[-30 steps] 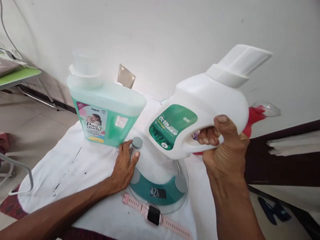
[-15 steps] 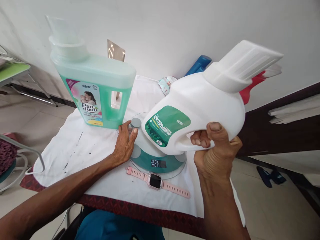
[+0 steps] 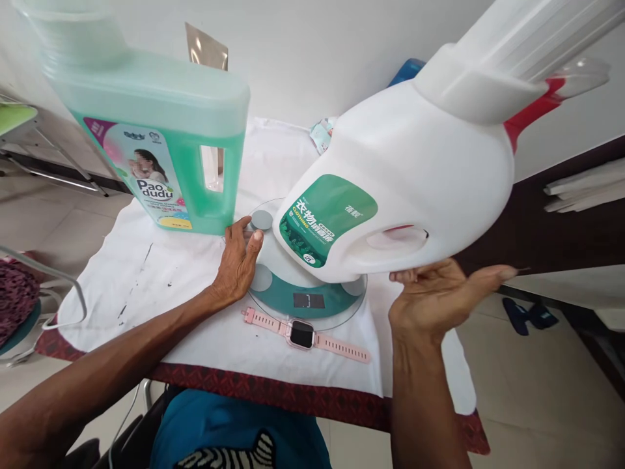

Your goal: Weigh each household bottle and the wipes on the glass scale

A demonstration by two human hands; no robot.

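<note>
A big white detergent bottle with a green label leans to the right, its base on a round glass scale with a teal band and a small display. My right hand lies palm up under the bottle's handle side, fingers spread, touching its underside. My left hand rests flat on the scale's left rim beside a grey pad. Just behind it stands a translucent green detergent jug.
A pink smartwatch lies in front of the scale on the white cloth covering the small table. Behind the white bottle are a red-necked bottle, a blue object and a sachet. Dark slippers lie on the floor at right.
My right hand let go of the white bottle's handle and now lies open beneath it. The bottle's base has come down onto the scale. The view has moved closer.
</note>
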